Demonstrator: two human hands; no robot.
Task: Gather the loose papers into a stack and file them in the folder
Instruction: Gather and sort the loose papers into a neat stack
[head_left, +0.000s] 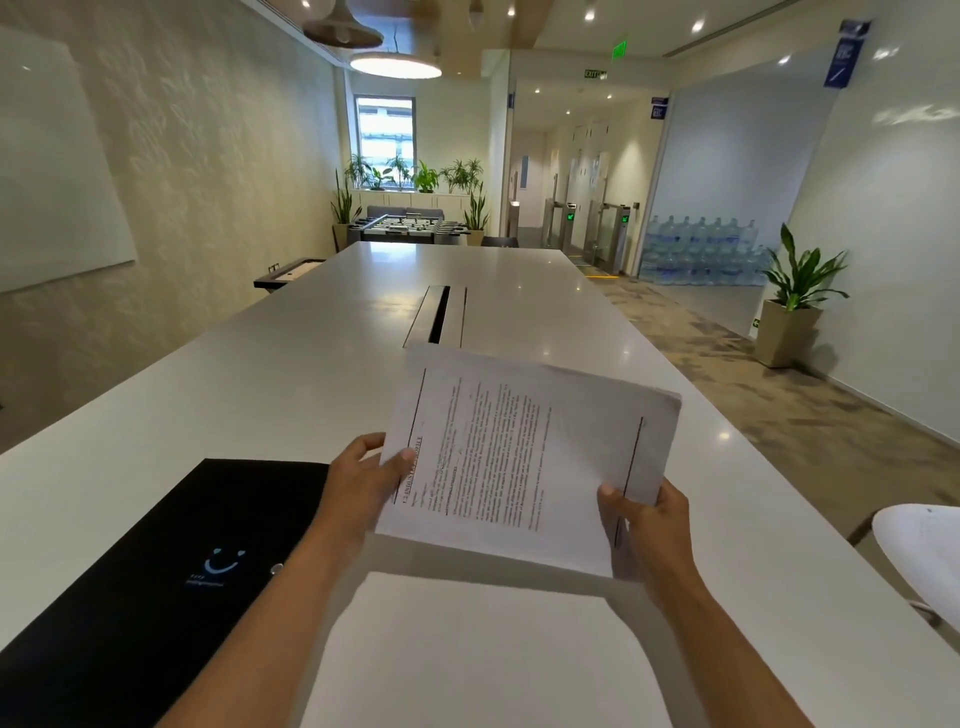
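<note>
A person at the near end of a long white table (260, 384) holds a stack of printed papers (524, 457) clear of the tabletop with both hands, one at each near corner of the sheets. The left hand (363, 483) is closed on the stack's near-left corner, thumb on top and fingers underneath; the right hand (649, 525) pinches the near-right corner the same way, thumb pressed on the top page. The stack looks several sheets thick, its far-right edges slightly uneven; the exact count cannot be told. One more white sheet (467, 649) lies flat at the near edge of the tabletop, directly below the held pages and between the forearms; whether it is a single page or more cannot be told. One black folder (171, 561), marked with a pale blue smile logo, lies shut at the near-left corner of the tabletop, just beside the left forearm. The gathering appears largely done, with most pages in hand, but that near sheet seems yet to join them, and the squaring of edges looks unfinished. The filing has not begun: the folder must be opened and the stack slid inside. Counted: two hands, one held stack, one loose sheet, one folder.
</note>
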